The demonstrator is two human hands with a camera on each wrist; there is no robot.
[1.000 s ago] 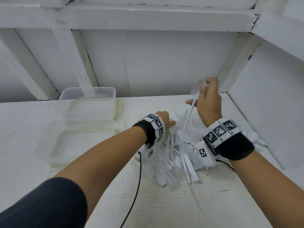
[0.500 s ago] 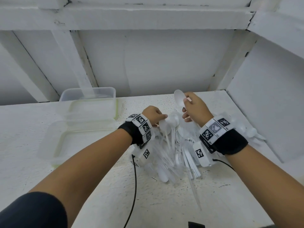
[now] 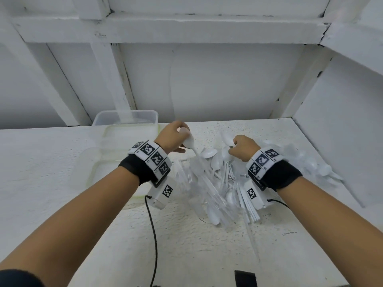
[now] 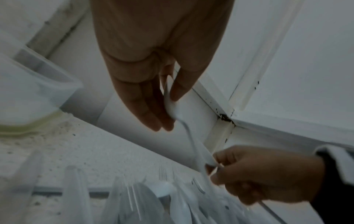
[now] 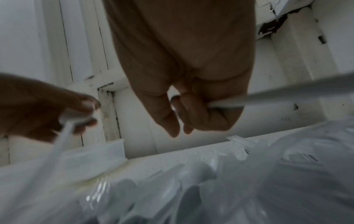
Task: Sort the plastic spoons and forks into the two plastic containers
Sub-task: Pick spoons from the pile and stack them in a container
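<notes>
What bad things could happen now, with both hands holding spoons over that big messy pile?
The left hand holds its spoon only by the bowl, handle dangling into the pile, so it might snag other cutlery and drag it out. Spoons and forks are all white and tangled, so the right hand could easily grab a mixed bunch. The containers are clear and hard to see against the white shelf, so a drop might miss.

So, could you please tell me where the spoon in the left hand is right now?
In the head view, the spoon is held in the left hand, between the containers and the cutlery pile.
</notes>
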